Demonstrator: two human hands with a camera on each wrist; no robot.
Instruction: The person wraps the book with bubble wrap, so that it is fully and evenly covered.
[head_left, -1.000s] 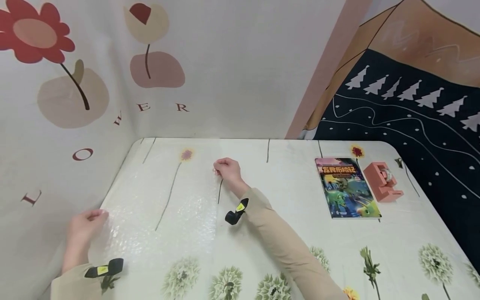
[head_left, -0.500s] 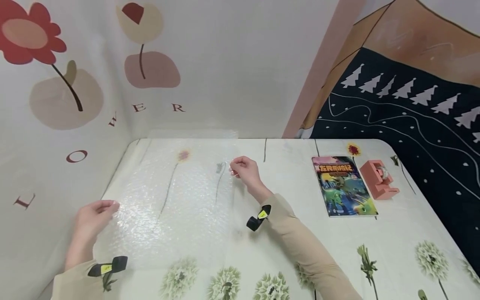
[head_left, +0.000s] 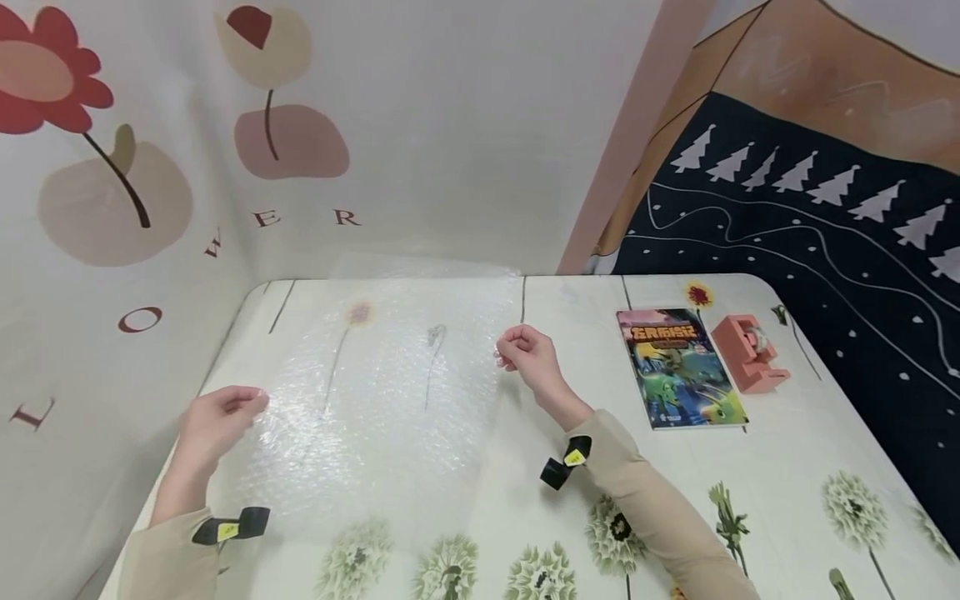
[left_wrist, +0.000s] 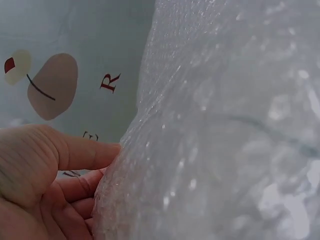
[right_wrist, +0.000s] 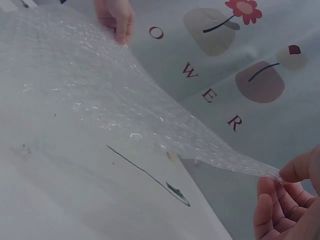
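Both hands have moved the bubble wrap to the right, nearer the book. Left hand and right hand pinch its edges with curled fingers, above the desk.

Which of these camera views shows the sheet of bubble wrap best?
The head view: it shows the whole bubble wrap spread between the left hand and right hand. The right wrist view shows it lifted off the table; the left wrist view shows only a blurry close-up.
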